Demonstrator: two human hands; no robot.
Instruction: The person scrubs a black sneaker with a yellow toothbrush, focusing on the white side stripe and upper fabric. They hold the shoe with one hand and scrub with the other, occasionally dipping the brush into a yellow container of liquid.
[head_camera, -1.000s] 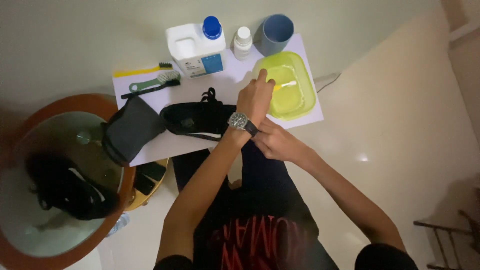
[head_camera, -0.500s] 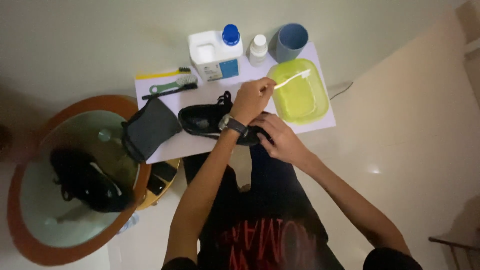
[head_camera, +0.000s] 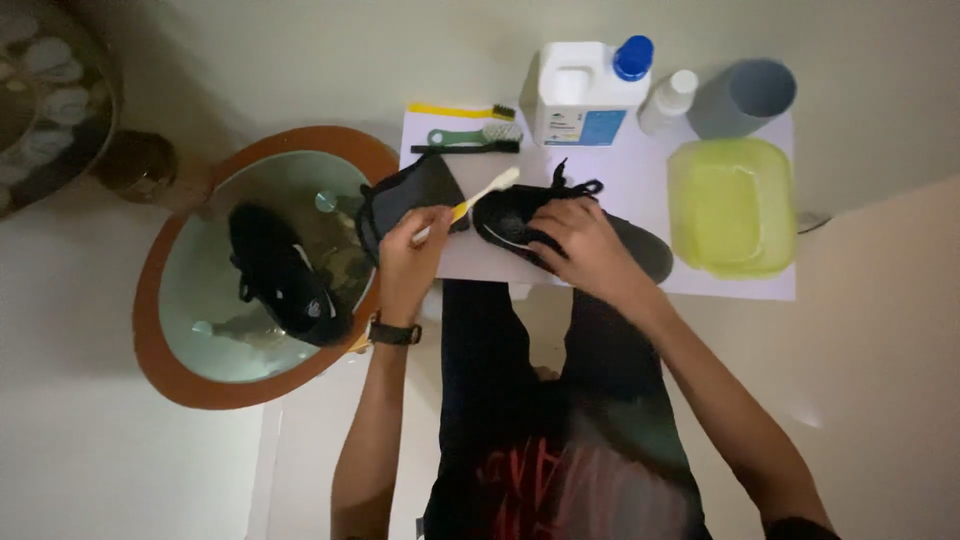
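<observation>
white sheet (head_camera: 640, 195) on pale floor (head_camera: 880, 330)

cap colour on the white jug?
Blue cap on the white jug; head view shows it clearly.

Bare forearms, a dark wristwatch (head_camera: 392, 333) on the left wrist, dark trousers, red-printed black shirt
</observation>
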